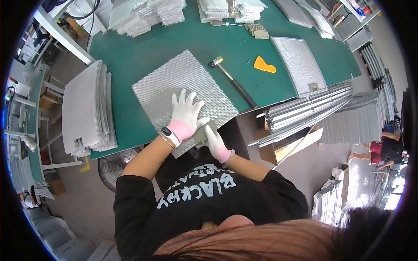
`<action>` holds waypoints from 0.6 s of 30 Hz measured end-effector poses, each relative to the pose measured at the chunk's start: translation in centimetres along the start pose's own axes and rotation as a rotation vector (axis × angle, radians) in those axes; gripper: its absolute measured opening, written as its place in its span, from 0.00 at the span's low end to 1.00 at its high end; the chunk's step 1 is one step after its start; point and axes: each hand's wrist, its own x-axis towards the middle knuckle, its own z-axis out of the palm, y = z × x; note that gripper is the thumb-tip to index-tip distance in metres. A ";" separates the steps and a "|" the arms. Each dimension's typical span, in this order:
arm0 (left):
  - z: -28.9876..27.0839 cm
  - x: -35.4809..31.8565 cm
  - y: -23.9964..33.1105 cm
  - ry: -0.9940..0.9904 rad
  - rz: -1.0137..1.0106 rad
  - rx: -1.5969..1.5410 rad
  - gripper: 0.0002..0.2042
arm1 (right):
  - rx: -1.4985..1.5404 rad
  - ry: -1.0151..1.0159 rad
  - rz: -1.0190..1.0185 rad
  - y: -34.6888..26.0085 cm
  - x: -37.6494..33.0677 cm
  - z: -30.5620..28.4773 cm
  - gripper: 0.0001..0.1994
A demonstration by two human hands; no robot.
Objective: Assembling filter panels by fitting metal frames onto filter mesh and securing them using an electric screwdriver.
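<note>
A silvery mesh sheet lies slanted on the green table, its near corner reaching past the front edge. My left hand, in a white and pink glove, rests flat on it with fingers spread. At the sheet's near right edge, my right hand, gloved alike, is closed around a small olive-grey corner block. The fingers partly cover the block, so I cannot tell how it sits on the mesh. Right of the sheet lies a mallet with a black handle.
An orange scraper and a framed mesh panel lie to the right. Several olive-grey blocks sit near mesh stacks at the back. More sheets are piled left, above a floor fan. Metal frames are stacked right.
</note>
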 end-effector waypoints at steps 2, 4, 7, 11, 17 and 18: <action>0.3 0.3 0.2 -0.022 -0.008 0.045 0.28 | 0.011 -0.002 -0.019 -0.3 -0.2 0.1 0.20; 0.3 0.0 0.5 -0.027 -0.018 0.063 0.29 | 0.023 0.002 -0.030 -0.3 -0.2 0.1 0.20; -0.2 0.5 0.7 0.028 -0.003 0.059 0.31 | -0.010 -0.011 -0.089 -0.7 0.4 0.6 0.18; 0.5 -0.6 1.6 0.021 0.053 0.034 0.32 | -0.040 0.194 -0.216 0.0 -0.4 0.7 0.13; 1.2 -2.7 4.8 -0.031 0.010 0.015 0.30 | -0.036 0.243 -0.280 0.2 -3.3 -1.5 0.11; 1.2 -2.9 4.7 -0.042 0.015 0.007 0.30 | -0.075 0.236 -0.273 0.4 -3.3 -1.8 0.11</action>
